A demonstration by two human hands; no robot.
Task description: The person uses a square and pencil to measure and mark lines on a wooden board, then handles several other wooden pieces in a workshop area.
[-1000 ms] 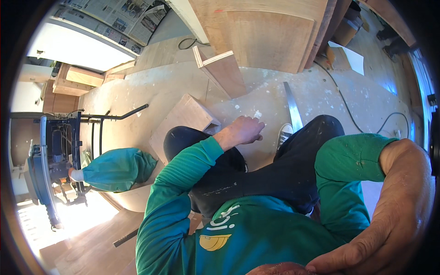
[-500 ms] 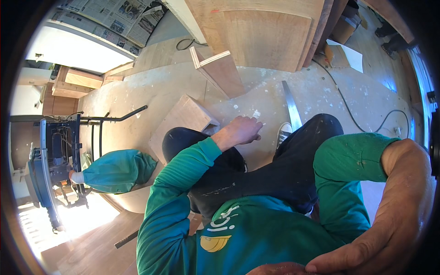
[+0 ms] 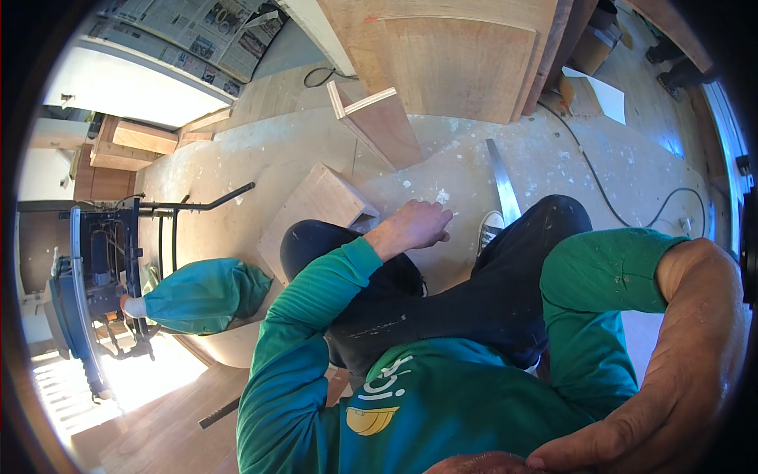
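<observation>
Right grip [image 3: 628,433]: raised against the head [image 3: 485,464], fingers partly out of frame; its clasp cannot be determined. Left grip [image 3: 414,224]: slack, nothing held, unmoved over the past second. Plywood box [image 3: 320,197] just left of it, metal blade [image 3: 502,182] to its right, angled plywood piece [image 3: 395,141] beyond: all undisturbed, so work appears paused.

A green fabric sweatshirt [image 3: 489,387] is marked with white lettering [image 3: 385,384] and a yellow dome-shaped print [image 3: 373,420]; dark paint-flecked trousers [image 3: 450,316] and a black-and-white shoe [image 3: 491,227] are worn.
</observation>
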